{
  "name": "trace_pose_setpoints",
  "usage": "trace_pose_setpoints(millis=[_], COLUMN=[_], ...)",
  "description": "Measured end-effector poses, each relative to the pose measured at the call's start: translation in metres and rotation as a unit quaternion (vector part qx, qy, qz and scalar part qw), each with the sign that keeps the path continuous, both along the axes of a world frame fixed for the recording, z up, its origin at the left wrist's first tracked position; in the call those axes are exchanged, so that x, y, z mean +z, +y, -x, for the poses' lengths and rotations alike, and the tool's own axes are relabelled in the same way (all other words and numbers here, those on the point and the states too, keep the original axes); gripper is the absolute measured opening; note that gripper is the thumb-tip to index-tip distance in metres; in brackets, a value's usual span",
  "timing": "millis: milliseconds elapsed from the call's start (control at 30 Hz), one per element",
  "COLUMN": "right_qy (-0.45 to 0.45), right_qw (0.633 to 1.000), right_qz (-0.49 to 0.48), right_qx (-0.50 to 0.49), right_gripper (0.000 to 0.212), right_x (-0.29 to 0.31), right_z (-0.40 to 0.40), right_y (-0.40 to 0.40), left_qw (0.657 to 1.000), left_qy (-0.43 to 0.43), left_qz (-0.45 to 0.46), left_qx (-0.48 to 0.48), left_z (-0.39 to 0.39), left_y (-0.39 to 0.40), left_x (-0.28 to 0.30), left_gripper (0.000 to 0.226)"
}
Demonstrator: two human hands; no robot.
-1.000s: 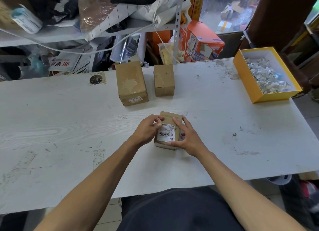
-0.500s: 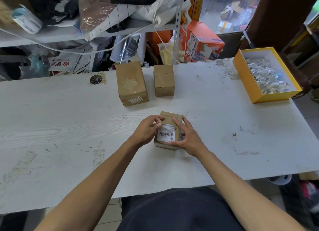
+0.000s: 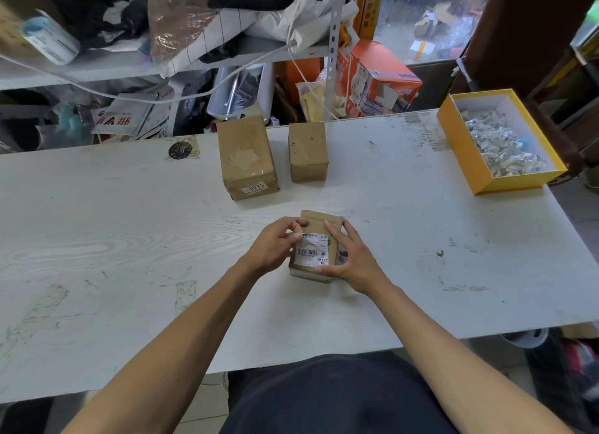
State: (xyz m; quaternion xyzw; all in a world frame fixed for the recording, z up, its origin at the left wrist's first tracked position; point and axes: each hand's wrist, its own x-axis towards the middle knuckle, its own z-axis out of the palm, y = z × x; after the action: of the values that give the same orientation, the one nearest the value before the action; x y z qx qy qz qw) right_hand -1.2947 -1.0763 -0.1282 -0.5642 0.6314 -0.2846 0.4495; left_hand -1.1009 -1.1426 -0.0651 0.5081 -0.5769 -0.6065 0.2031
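Head view: both forearms reach in from the near edge of the white table (image 3: 129, 239) and meet at a small cardboard box (image 3: 319, 221), which stands on the tabletop between the two hands. The left hand (image 3: 277, 245) is curled against the box's left side, its fingers (image 3: 296, 236) bent tight and narrow, with the tips at the upper left corner of the white shipping label (image 3: 311, 255). Whether they pinch the label's edge or only press on it cannot be told. The right hand (image 3: 355, 261) holds the box from the right. Its forefinger lies along the top beside the label, its thumb is at the near right corner, and the other fingers are spread loosely down the far side.

Beyond the fingertips, well apart, stand a larger brown box (image 3: 248, 158) and a shorter brown box (image 3: 308, 151).

Compared with the earlier frames, neither the hands nor the held box have visibly shifted, and the grip looks unchanged.
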Motion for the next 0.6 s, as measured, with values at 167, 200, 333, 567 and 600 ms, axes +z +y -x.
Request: trace_pose_setpoints(millis=[167,200,333,567,600], right_qy=[0.0,0.001,0.006,0.004,0.004], right_qw=[1.0,1.0,1.0,1.0,1.0], right_qz=[-0.001,-0.002,0.0,0.004,0.004], right_qx=[-0.002,-0.002,0.0,0.002,0.002], right_gripper=[0.101,0.101,0.102,0.101,0.101], right_x=[0.0001,0.0002,-0.0008,-0.0014,-0.0016], right_z=[0.0003,0.0002,0.0003,0.0011,0.0011], right_y=[-0.0013,-0.0015,-0.001,-0.0011,-0.0012], left_qw=[1.0,1.0,1.0,1.0,1.0], left_qy=[0.018,0.018,0.016,0.017,0.017], left_qz=[-0.011,-0.011,-0.01,-0.013,-0.013], left_qx=[0.003,0.003,0.003,0.005,0.005], left_z=[-0.0006,-0.0006,-0.0006,-0.001,-0.0009], left_y=[0.0004,0.0004,-0.0001,0.0002,0.0], left_x=[0.0005,0.0009,0.0003,0.0002,0.0], left_gripper=[0.025,0.025,0.025,0.025,0.025])
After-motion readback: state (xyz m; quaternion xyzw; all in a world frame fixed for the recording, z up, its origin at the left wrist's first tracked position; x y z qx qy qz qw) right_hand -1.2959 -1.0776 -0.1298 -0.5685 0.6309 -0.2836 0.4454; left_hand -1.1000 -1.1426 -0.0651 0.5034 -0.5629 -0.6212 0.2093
